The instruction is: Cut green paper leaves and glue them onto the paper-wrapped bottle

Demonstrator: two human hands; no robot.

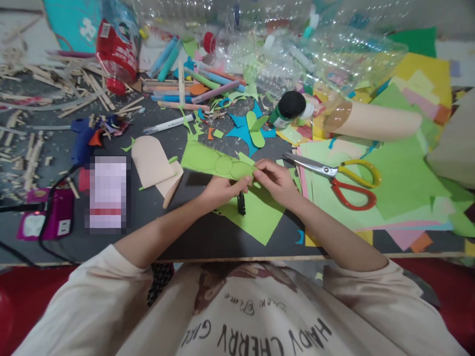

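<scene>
Both my hands hold a light green paper strip with circles drawn on it, lifted a little above the dark table. My left hand is closed around the strip's right end from below. My right hand pinches the same end from the right. A black marker pokes out under my left hand, lying on a green paper sheet. Red and yellow scissors lie just right of my right hand.
Coloured paper sheets cover the right side. A beige card roll, clear plastic bottles, a black-capped bottle, coloured sticks, a blue glue gun, wooden sticks and a beige cut-out crowd the table.
</scene>
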